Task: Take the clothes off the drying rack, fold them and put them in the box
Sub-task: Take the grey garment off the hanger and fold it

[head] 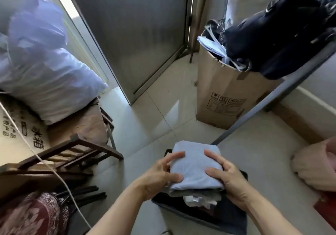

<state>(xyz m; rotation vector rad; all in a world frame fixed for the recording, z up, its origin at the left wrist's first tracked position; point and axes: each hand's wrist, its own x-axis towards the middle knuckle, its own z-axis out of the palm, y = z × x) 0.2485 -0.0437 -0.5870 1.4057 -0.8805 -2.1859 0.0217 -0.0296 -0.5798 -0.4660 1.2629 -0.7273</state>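
Observation:
A folded light-blue garment (195, 163) sits on top of a stack of folded clothes (198, 197) inside a dark fabric box (200, 216) on the floor, low in the view. My left hand (160, 176) grips the garment's left edge, thumb on top. My right hand (227, 176) holds its right edge the same way. A grey bar of the drying rack (272, 98) slants from the upper right down to the floor just behind the box.
A tall cardboard box (223, 92) with a dark bag (276, 36) on it stands behind right. Wooden chairs (81, 152), a white pillow (45, 81) and cartons crowd the left. A pink bundle (316, 163) lies at right. Tiled floor and a glass door (134, 34) are ahead.

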